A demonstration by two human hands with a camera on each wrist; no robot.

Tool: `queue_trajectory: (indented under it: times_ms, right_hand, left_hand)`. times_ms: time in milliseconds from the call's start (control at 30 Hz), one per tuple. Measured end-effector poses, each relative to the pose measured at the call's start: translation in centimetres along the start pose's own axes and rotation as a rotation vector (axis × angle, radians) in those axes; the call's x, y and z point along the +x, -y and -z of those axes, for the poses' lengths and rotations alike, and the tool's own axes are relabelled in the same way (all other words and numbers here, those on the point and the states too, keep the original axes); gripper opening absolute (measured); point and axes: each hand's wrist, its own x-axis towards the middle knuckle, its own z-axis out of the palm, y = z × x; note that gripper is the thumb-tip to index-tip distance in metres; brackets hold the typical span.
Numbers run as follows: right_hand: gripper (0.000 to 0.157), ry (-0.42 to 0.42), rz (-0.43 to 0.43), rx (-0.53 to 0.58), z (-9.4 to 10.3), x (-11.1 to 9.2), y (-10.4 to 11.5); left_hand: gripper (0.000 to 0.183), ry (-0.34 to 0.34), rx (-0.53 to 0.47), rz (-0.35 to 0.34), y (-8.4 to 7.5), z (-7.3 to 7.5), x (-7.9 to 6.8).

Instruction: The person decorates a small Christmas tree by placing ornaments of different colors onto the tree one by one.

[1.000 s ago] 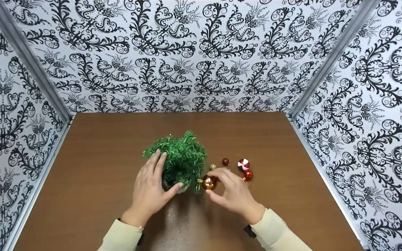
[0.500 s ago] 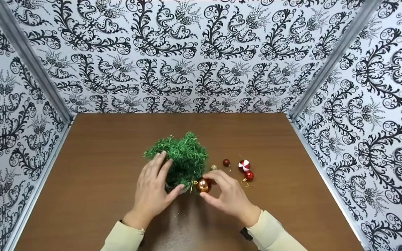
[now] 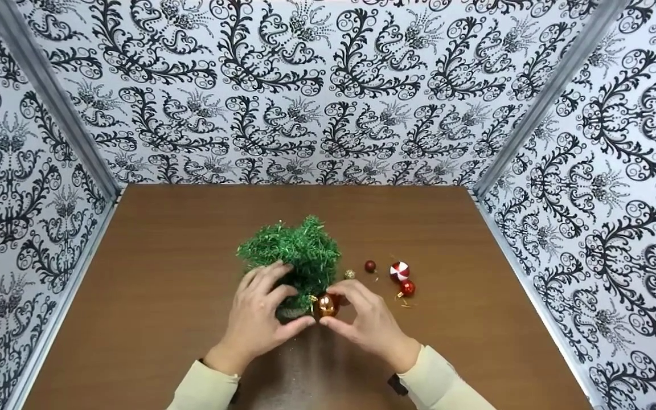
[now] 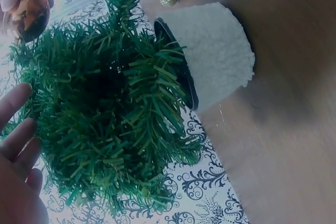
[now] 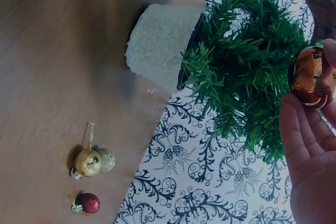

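A small artificial Christmas tree with green tinsel branches stands in a white, rough-surfaced pot on the table. My right hand pinches a shiny copper-gold bauble between thumb and fingers, its gold hanging loop pointing toward my left hand. At the tree's left side is my left hand, fingers loosely bent by the branches, its thumb tip close to the loop. In the left wrist view, the left fingers lie apart from the bauble with nothing between them.
Right of the tree lie a dark red bauble, a red-and-white striped bauble, a shiny red bauble and a glittery gold one. Patterned wall panels enclose the brown table at the back and sides.
My right hand has carried the copper-gold bauble leftward, to the tree's lower front. My left hand has shifted slightly right, its thumb coming nearer the bauble. The tree has stayed in place.
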Motion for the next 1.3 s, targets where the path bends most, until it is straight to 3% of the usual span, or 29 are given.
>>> queue_trajectory:
  times_ms: [367, 633, 967, 1167, 1300]
  right_hand:
    - [0.052, -0.024, 0.064, 0.046, 0.3, 0.1, 0.1]
    - [0.053, -0.026, 0.085, 0.068, 0.3, -0.1, 0.3]
    - [0.051, 0.016, -0.030, 0.145, -0.3, -0.8, 0.7]
    - [0.049, 0.062, -0.078, 0.157, -0.7, -0.6, 1.1]
    - [0.038, 0.012, -0.070, 0.123, -1.6, -0.3, 1.3]
  left_hand:
    - [0.048, 0.005, -0.013, 0.027, -0.8, -0.3, 0.3]
    - [0.022, -0.020, 0.005, 0.005, -1.1, -0.6, 0.4]
    - [0.008, -0.109, -0.030, -0.007, -1.4, -0.5, 0.5]
    - [0.009, -0.101, -0.053, 0.012, -1.5, -0.5, 0.4]
    - [0.011, -0.083, -0.068, 0.026, -1.7, -0.6, 0.3]
